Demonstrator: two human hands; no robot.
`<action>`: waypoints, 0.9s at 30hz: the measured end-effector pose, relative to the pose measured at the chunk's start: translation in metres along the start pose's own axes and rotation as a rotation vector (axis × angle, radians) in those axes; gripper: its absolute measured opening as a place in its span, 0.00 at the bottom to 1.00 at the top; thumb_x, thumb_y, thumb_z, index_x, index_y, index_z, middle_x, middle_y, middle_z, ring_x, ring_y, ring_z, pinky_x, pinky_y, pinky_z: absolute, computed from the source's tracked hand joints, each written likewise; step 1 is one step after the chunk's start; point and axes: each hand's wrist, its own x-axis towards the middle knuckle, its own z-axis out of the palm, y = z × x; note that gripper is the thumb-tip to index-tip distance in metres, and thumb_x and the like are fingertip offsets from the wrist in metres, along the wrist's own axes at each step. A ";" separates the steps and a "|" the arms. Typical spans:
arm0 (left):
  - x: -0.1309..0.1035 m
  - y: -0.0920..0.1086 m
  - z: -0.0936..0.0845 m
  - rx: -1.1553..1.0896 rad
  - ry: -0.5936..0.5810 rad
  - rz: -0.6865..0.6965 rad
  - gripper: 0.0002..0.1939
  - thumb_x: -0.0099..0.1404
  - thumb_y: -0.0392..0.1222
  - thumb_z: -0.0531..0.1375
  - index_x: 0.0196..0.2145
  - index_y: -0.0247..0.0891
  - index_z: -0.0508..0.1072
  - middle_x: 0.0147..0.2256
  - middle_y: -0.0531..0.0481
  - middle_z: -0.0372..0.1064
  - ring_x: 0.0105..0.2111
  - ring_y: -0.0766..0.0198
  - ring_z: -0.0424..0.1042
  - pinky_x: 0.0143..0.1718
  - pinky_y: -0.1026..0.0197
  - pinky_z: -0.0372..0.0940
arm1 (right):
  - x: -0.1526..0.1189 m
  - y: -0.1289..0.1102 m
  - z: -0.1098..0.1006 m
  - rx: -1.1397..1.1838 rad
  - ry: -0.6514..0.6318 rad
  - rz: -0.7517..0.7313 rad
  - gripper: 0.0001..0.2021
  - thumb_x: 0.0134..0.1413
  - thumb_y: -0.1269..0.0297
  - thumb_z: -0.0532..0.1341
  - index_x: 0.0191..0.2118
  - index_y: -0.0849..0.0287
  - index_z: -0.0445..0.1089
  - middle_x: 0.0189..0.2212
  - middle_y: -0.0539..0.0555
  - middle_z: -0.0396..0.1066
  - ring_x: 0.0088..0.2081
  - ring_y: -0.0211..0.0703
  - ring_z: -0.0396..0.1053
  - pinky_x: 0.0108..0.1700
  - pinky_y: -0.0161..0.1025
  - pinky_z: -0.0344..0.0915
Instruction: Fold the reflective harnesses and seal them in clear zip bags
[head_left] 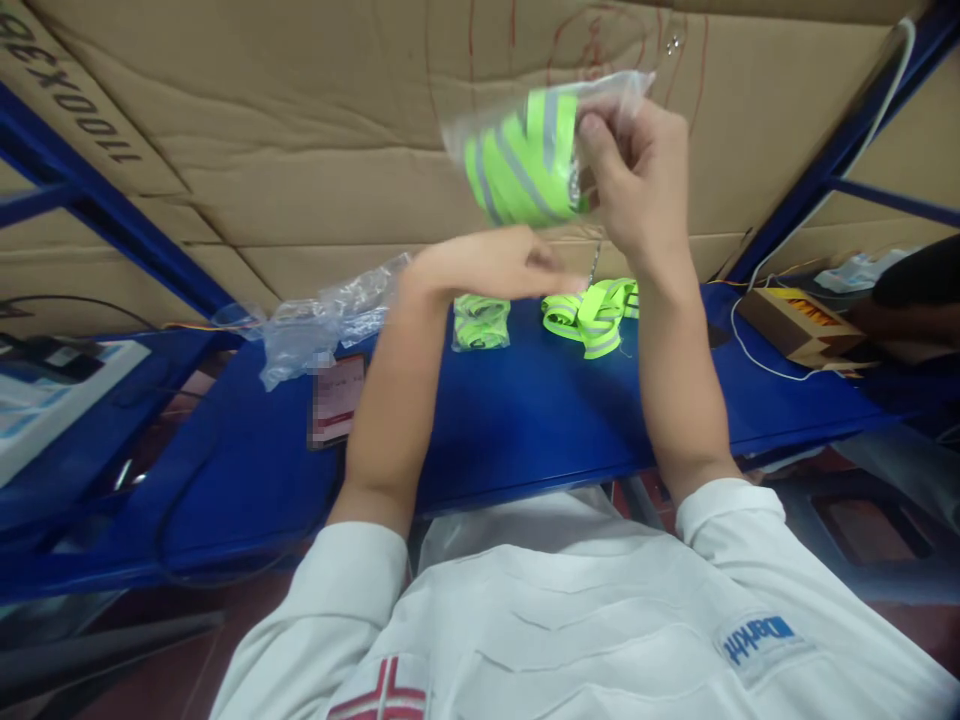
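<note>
"Head view: where's the bagged strap (517,165)?"
"At twelve o'clock, its three o'clock end pinched in the right hand (641,165). The left hand (510,262), just below, is blurred; I can't tell its grip."
"How will it handle?"
"Probably light, soft and slippery outside; best pinched at that end, thumb against fingers."

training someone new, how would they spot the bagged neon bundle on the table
Find the blue table, then look between the bare forearms. A lime, grey-striped bundle in clear plastic lies there: bagged, unlike the loose lime strap rightward; resting, unlike the clear bag in the right hand.
</note>
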 end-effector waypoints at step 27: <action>-0.049 -0.047 -0.034 -0.323 0.598 0.275 0.09 0.72 0.47 0.65 0.46 0.47 0.84 0.38 0.55 0.80 0.37 0.62 0.74 0.48 0.51 0.77 | -0.007 -0.007 -0.049 -0.033 -0.595 0.009 0.11 0.57 0.44 0.71 0.36 0.43 0.81 0.35 0.54 0.80 0.36 0.53 0.73 0.43 0.53 0.72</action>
